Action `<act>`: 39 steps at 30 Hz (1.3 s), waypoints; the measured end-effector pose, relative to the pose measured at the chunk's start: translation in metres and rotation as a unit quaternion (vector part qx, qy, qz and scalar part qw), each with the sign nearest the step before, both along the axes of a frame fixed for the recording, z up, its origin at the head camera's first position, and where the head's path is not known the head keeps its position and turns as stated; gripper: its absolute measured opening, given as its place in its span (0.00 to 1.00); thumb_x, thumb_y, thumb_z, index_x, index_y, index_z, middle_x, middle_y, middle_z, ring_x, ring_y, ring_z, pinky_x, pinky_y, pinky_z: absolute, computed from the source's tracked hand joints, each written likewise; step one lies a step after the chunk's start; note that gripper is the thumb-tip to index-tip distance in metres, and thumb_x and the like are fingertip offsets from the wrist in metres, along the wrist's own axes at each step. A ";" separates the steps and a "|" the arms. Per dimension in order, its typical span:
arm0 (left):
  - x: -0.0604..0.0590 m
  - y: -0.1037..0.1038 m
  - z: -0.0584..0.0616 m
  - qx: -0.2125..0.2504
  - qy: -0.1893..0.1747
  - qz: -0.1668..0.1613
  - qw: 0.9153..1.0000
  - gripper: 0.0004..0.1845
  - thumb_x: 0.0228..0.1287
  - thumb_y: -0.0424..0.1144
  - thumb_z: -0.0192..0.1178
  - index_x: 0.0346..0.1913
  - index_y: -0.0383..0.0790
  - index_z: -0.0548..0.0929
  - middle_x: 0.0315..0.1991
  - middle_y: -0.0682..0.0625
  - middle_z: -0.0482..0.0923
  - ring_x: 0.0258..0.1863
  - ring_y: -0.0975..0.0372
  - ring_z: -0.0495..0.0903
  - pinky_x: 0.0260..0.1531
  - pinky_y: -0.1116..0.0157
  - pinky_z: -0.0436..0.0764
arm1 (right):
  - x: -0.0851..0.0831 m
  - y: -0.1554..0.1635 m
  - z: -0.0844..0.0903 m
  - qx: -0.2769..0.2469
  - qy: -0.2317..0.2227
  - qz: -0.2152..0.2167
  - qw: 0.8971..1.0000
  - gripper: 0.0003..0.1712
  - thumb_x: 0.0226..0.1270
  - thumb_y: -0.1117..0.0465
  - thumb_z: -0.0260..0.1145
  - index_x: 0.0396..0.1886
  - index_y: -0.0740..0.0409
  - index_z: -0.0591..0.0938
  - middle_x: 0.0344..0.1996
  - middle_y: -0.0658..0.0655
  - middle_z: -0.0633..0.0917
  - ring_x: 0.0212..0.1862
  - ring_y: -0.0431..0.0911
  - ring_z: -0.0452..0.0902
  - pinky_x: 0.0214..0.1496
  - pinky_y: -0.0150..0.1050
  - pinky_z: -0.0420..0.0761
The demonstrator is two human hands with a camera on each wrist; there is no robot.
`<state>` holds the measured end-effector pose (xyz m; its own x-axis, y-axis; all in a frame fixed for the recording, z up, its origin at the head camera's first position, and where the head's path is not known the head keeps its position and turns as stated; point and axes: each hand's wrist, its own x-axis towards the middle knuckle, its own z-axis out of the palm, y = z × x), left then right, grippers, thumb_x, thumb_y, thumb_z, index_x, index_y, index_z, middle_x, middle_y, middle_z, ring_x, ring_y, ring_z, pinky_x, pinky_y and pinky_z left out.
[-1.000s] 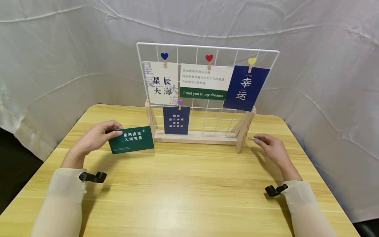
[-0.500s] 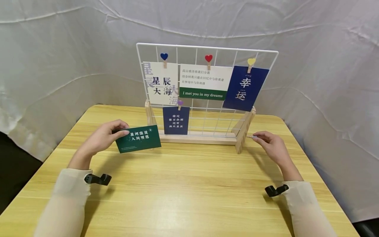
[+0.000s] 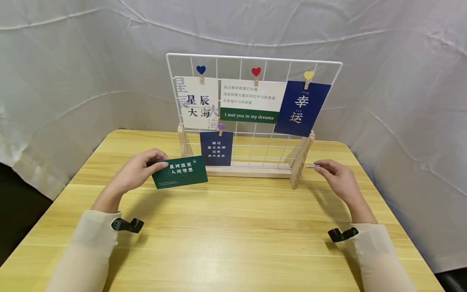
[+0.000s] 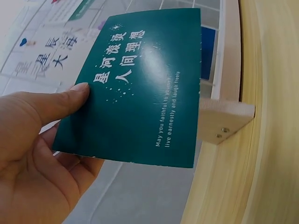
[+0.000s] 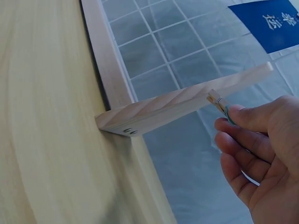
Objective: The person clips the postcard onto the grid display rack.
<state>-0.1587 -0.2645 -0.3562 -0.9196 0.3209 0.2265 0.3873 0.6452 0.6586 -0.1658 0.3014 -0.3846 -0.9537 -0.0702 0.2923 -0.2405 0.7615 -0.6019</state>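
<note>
My left hand (image 3: 140, 170) pinches a green card (image 3: 180, 174) with white lettering by its left end, thumb in front and fingers behind. In the head view the card's right end overlaps the rack's lower left corner. My right hand (image 3: 339, 180) holds a small wooden clothespin (image 5: 218, 102) between thumb and index finger, just right of the rack's side foot; a bit of teal shows by the thumb. The white wire grid rack (image 3: 251, 140) stands in a wooden base (image 3: 248, 171). A small navy card (image 3: 216, 152) hangs low on the grid from a purple-topped clip (image 3: 221, 127).
Along the grid's upper part hang a white card (image 3: 200, 95) under a blue heart clip, a white-and-green card (image 3: 251, 99) under a red one, and a dark blue card (image 3: 303, 107) under a yellow one. The wooden table (image 3: 233, 235) lies before a pale cloth (image 3: 91, 81).
My left hand has moved right with the green card, bringing it over the rack's lower left corner. The right hand, still pinching the clothespin, has barely shifted.
</note>
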 end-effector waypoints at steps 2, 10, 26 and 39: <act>-0.001 0.006 0.000 0.003 0.004 -0.003 1.000 0.08 0.73 0.40 0.56 0.47 0.39 0.80 0.40 0.47 0.80 0.38 0.56 0.75 0.40 0.59 0.75 | 0.002 0.000 0.002 0.000 0.007 -0.004 1.000 0.21 0.74 0.49 0.58 0.55 0.59 0.82 0.46 0.60 0.86 0.48 0.54 0.81 0.46 0.44 0.79; -0.008 0.031 0.001 0.010 0.014 -0.022 1.000 0.07 0.71 0.38 0.59 0.46 0.40 0.82 0.41 0.48 0.82 0.39 0.56 0.77 0.41 0.56 0.76 | 0.008 -0.002 0.009 -0.007 0.061 -0.019 0.998 0.16 0.72 0.54 0.62 0.52 0.58 0.84 0.41 0.58 0.87 0.38 0.26 0.75 0.37 0.23 0.73; -0.017 0.070 0.003 0.043 0.016 0.012 0.999 0.10 0.69 0.43 0.62 0.47 0.45 0.86 0.50 0.46 0.83 0.49 0.53 0.80 0.49 0.51 0.77 | 0.012 -0.019 0.024 -0.015 0.073 -0.002 0.997 0.18 0.71 0.54 0.64 0.55 0.58 0.83 0.43 0.57 0.87 0.40 0.22 0.73 0.40 0.20 0.73; -0.024 0.094 0.002 0.046 0.014 -0.042 0.998 0.12 0.75 0.33 0.52 0.55 0.39 0.80 0.58 0.43 0.77 0.58 0.51 0.74 0.57 0.50 0.73 | 0.009 -0.030 0.033 -0.003 0.076 0.011 0.997 0.17 0.71 0.53 0.64 0.52 0.57 0.84 0.43 0.55 0.87 0.44 0.41 0.81 0.43 0.20 0.73</act>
